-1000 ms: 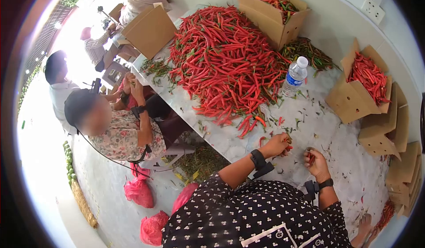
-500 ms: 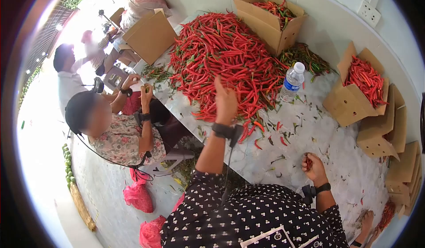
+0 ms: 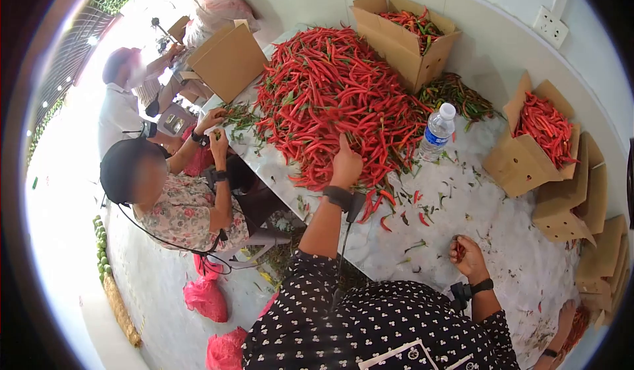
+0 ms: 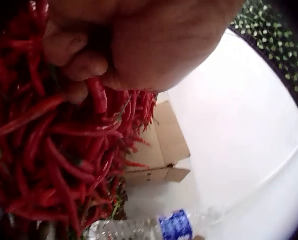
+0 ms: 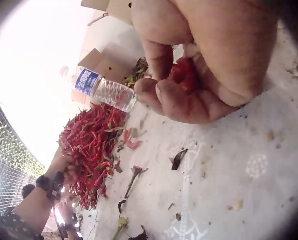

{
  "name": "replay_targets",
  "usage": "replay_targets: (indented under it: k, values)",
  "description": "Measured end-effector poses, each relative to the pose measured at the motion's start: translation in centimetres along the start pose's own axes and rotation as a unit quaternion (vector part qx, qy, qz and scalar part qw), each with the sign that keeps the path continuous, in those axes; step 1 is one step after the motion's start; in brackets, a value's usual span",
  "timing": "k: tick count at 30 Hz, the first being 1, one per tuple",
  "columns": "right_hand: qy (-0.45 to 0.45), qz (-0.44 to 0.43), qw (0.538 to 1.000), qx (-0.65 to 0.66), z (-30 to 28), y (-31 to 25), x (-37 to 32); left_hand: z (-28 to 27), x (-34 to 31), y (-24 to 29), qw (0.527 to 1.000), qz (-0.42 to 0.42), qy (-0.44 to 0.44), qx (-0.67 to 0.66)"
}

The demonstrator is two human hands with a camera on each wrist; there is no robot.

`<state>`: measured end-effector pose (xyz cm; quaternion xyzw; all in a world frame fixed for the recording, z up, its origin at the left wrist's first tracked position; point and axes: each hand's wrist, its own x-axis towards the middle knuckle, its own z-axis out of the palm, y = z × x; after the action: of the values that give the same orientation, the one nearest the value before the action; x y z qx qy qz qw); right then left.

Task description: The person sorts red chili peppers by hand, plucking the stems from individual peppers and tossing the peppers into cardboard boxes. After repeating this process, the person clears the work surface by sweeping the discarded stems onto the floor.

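In the head view, my left hand (image 3: 347, 170) is at the near side of a large heap of red chilies (image 3: 323, 73), index finger stretched onto it. The left wrist view shows its other fingers curled, with a red chili (image 4: 97, 95) sticking out from under them. My right hand (image 3: 469, 259) is over the table nearer my body, fingers curled. It holds red chilies (image 5: 185, 75) against the palm; their ends are mostly hidden by the fingers.
A water bottle (image 3: 437, 132) stands right of the heap. Cardboard boxes of chilies (image 3: 545, 129) line the wall, and darker chilies (image 3: 462, 96) lie behind the bottle. Stem scraps (image 3: 416, 244) litter the tabletop (image 3: 383, 264). Another person (image 3: 191, 198) sits at the left edge, handling something green.
My left hand has gone from beside the right hand out to the heap, its index finger now down on the chilies. The right hand stays nearly where it was, still holding chilies.
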<state>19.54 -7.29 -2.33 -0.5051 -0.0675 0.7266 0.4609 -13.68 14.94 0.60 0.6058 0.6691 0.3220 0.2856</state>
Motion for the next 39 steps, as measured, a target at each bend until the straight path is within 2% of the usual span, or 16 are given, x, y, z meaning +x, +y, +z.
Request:
replay_targets:
  k: [3, 5, 8, 12, 14, 18, 19, 20, 21, 22, 24, 26, 27, 28, 29, 39]
  values:
    - [-0.016, 0.002, 1.000, 0.010, 0.0, 0.1, 0.0, 1.1, -0.2, 0.1, 0.998, -0.034, -0.040, -0.022]
    - [-0.021, -0.004, 1.000, 0.010, -0.4, 0.3, 0.3, 2.9, -0.9, -0.8, 0.995, 0.099, -0.013, -0.021]
    - [-0.017, -0.004, 1.000, 0.005, -0.1, 0.2, 0.0, 3.1, -4.9, 3.2, 0.996, 0.064, -0.047, -0.041]
    - [-0.050, -0.017, 0.998, 0.027, -0.3, 0.7, -0.2, 6.8, -9.3, 3.3, 0.989, 0.070, -0.066, -0.116]
    - [-0.051, -0.016, 0.998, 0.030, -0.4, 0.6, -0.2, 7.4, -11.7, 4.9, 0.960, 0.059, -0.202, -0.186]
    - [-0.102, -0.012, 0.991, 0.084, -1.9, 1.1, 0.9, 10.3, -15.0, 3.5, 0.951, 0.074, -0.285, -0.100]
    - [-0.100, -0.002, 0.987, 0.125, -1.5, 0.9, 0.9, 11.7, -15.5, 1.2, 0.932, 0.229, -0.279, -0.027]
    - [-0.091, 0.008, 0.981, 0.169, -1.6, 0.8, 0.6, 12.7, -16.0, 0.0, 0.885, 0.378, -0.270, 0.041]
    - [-0.151, -0.004, 0.965, 0.213, -2.4, 0.8, 1.0, 12.4, -16.3, -0.1, 0.876, 0.405, -0.245, 0.091]
    - [-0.169, -0.006, 0.954, 0.249, -2.4, 0.0, 0.4, 13.0, -16.1, -1.4, 0.877, 0.418, -0.233, 0.050]
    - [-0.194, -0.040, 0.935, 0.295, -1.7, -1.4, -1.4, 11.1, -16.9, 0.6, 0.884, 0.417, -0.197, 0.082]
    - [-0.218, -0.090, 0.927, 0.291, -1.5, -3.4, -3.1, 11.0, -16.5, 0.9, 0.894, 0.354, -0.261, 0.087]
    - [-0.237, -0.107, 0.924, 0.282, -1.5, -4.4, -3.7, 10.9, -16.2, 1.0, 0.872, 0.436, -0.212, 0.072]
    - [-0.226, -0.121, 0.922, 0.288, -1.5, -5.3, -4.5, 10.7, -16.7, 2.4, 0.938, 0.178, -0.289, -0.072]
    - [-0.213, -0.132, 0.923, 0.291, -1.3, -6.0, -5.2, 10.3, -17.2, 3.5, 0.915, -0.103, -0.336, -0.198]
    - [-0.200, -0.180, 0.905, 0.330, -3.8, -7.5, -8.6, 10.5, -17.0, 3.5, 0.913, -0.122, -0.326, -0.212]
